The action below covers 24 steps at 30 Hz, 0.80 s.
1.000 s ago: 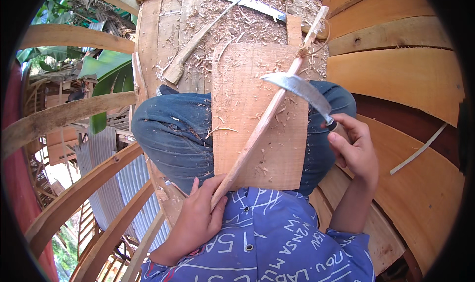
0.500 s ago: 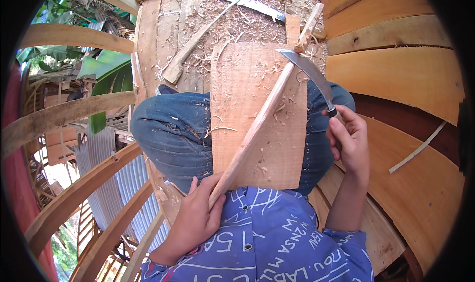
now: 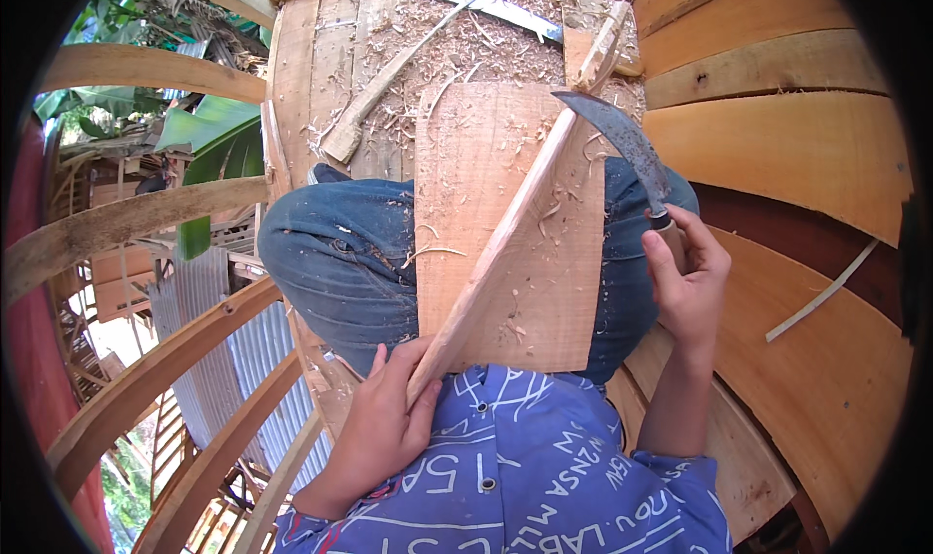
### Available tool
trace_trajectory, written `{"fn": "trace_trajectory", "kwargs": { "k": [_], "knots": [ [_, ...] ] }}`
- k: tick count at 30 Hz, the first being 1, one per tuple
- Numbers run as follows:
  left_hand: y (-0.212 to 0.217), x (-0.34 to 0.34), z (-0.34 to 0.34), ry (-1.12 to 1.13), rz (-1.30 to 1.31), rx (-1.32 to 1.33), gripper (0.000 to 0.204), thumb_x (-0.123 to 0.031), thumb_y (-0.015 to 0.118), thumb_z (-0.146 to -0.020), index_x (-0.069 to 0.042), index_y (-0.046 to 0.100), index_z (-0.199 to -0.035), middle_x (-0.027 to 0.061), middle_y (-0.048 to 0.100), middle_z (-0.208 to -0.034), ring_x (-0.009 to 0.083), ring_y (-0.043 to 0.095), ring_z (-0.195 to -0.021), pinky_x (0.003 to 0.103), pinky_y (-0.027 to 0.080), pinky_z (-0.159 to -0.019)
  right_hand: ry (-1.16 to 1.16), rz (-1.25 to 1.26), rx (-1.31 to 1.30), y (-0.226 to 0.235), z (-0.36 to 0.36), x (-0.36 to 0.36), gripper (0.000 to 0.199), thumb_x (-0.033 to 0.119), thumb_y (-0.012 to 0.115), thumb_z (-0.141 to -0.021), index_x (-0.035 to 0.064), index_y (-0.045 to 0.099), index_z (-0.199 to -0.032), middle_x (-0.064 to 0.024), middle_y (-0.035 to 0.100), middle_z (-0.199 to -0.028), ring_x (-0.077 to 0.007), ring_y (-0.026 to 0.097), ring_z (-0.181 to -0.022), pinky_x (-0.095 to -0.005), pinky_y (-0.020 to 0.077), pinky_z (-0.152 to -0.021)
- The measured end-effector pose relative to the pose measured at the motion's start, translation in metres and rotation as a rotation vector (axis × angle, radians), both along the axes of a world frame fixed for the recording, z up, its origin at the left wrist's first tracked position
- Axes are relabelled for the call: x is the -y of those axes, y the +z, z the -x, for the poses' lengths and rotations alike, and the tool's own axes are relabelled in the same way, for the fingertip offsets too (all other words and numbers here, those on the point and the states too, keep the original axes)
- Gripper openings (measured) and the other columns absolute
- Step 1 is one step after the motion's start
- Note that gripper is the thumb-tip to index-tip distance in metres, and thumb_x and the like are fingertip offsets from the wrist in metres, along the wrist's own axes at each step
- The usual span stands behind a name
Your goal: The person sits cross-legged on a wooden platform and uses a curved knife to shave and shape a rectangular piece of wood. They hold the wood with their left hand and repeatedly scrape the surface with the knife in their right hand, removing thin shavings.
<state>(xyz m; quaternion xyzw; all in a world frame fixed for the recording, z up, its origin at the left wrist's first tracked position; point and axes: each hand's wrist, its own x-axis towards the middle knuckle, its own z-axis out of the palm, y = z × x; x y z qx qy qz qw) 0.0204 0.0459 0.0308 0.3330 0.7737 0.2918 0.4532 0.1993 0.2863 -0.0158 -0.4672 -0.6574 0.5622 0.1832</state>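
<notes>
My left hand is closed round the near end of a long wooden stick. The stick slants away to the far right, above a flat wooden board that lies across my lap. In my right hand is the handle of a curved knife with a dark, sickle-like blade. Its tip meets or overlaps the stick near the far end; contact cannot be told. Beyond that point the stick has a narrower, rough-cut section. Curled shavings lie on the board.
A long, wide-bladed knife and a tapered wooden piece lie among shavings on the plank floor. Slatted rails run along the left, with corrugated sheets beyond. A plank wall stands at right.
The curved knife has turned slightly in my right hand, showing more of its flat face, and its tip has shifted a little right. My left hand stays on the stick.
</notes>
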Motion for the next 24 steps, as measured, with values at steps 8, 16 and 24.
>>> {"fn": "trace_trajectory", "kwargs": {
  "k": [8,16,24],
  "knots": [
    [0.002,0.001,0.001,0.041,0.092,0.121,0.036,-0.005,0.054,-0.091,-0.007,0.046,-0.126,0.0194,0.062,-0.113,0.0441,0.058,-0.108,0.064,0.028,-0.106,-0.035,0.091,-0.090,-0.003,-0.003,-0.003,0.022,0.010,0.065,-0.089,-0.0014,0.063,-0.108,0.0036,0.052,-0.060,-0.0015,0.041,-0.043,-0.0179,0.0280,-0.040],
    [0.001,0.003,0.000,0.051,0.070,0.093,0.036,-0.005,0.055,-0.090,-0.007,0.047,-0.125,0.0189,0.063,-0.112,0.0435,0.059,-0.107,0.065,0.028,-0.106,-0.068,0.102,-0.128,-0.009,0.002,-0.002,0.025,0.011,0.064,-0.090,-0.0018,0.062,-0.111,0.0016,0.053,-0.061,-0.0023,0.042,-0.044,-0.0185,0.0292,-0.040],
    [0.000,0.002,-0.003,0.010,0.002,-0.003,0.035,-0.001,0.055,-0.088,0.001,0.049,-0.122,0.0252,0.065,-0.099,0.0394,0.065,-0.097,0.039,0.048,-0.083,0.307,0.162,-0.092,-0.006,0.014,0.021,0.030,0.007,0.068,-0.085,-0.0034,0.060,-0.112,-0.0023,0.060,-0.071,-0.0034,0.051,-0.059,-0.0213,0.0381,-0.054]
  ]
}}
